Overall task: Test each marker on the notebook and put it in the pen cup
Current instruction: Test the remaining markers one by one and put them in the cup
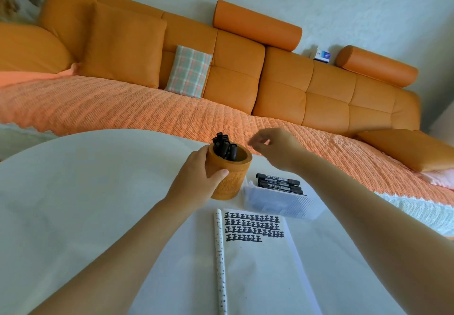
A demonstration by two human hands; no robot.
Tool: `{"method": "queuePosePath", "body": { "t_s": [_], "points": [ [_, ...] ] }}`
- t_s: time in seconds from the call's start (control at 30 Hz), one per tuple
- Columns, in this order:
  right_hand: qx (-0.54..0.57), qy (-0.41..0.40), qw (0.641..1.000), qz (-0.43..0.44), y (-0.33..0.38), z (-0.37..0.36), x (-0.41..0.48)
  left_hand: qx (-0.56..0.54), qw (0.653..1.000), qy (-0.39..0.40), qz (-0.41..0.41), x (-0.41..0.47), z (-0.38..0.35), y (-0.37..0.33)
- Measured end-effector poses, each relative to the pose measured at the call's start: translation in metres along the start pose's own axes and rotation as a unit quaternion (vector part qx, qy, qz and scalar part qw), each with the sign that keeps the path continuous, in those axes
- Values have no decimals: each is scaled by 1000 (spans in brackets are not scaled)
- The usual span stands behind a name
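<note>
An orange sofa (282, 88) runs along the wall ahead of me, with a woven orange throw (122, 108) over its seat and a plaid cushion (189, 71) leaning against its back. Nearer is the white table (73, 204) I am working at. On it, straight in front of me, lies the open notebook (258, 265), its page covered at the top with four rows of thick black marks. Just beyond the notebook's far right corner sits a clear plastic box (277, 201).

The pen cup (228, 174), round and tan, stands upright on the table just left of that box and beyond the notebook. My left hand (196, 174) grips it from the left side, thumb across the near wall and fingers curled round the far side. My right hand (272, 147) hangs in the air just to the right of the cup's rim, slightly blurred, its fingers loosely curled with the tips close together; I can see nothing held in them.

A bunch of black markers (224, 146) stands in the cup, ends poking above the rim. A few more black markers (278, 182) lie side by side at the far edge of the plastic box.
</note>
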State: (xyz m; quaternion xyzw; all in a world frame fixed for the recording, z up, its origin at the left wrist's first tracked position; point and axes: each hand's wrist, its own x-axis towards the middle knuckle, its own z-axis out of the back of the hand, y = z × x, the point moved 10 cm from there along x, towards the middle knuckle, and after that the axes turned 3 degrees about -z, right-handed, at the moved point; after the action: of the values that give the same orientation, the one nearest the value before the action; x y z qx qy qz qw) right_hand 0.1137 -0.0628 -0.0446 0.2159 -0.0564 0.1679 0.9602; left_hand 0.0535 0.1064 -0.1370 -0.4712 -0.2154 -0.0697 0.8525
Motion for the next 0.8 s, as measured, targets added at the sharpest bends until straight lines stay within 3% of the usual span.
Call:
{"method": "queuePosePath", "body": {
  "t_s": [0.07,0.17,0.47,0.6,0.8],
  "points": [
    [-60,2,998,-25,-26,-3,-7,-6,1000,0,-5,-1,-2,0],
    [-183,83,978,-61,-69,-30,-14,10,1000,-12,-6,-3,-4,1],
    [-263,119,955,-70,-85,-53,-5,119,991,-52,-18,-32,8,-3],
    [-297,131,945,-46,-83,-61,-2,194,979,1,-59,-43,1,-7],
    [-245,110,963,-27,-74,-49,-6,295,944,92,-113,-55,-15,2]
  ]
}}
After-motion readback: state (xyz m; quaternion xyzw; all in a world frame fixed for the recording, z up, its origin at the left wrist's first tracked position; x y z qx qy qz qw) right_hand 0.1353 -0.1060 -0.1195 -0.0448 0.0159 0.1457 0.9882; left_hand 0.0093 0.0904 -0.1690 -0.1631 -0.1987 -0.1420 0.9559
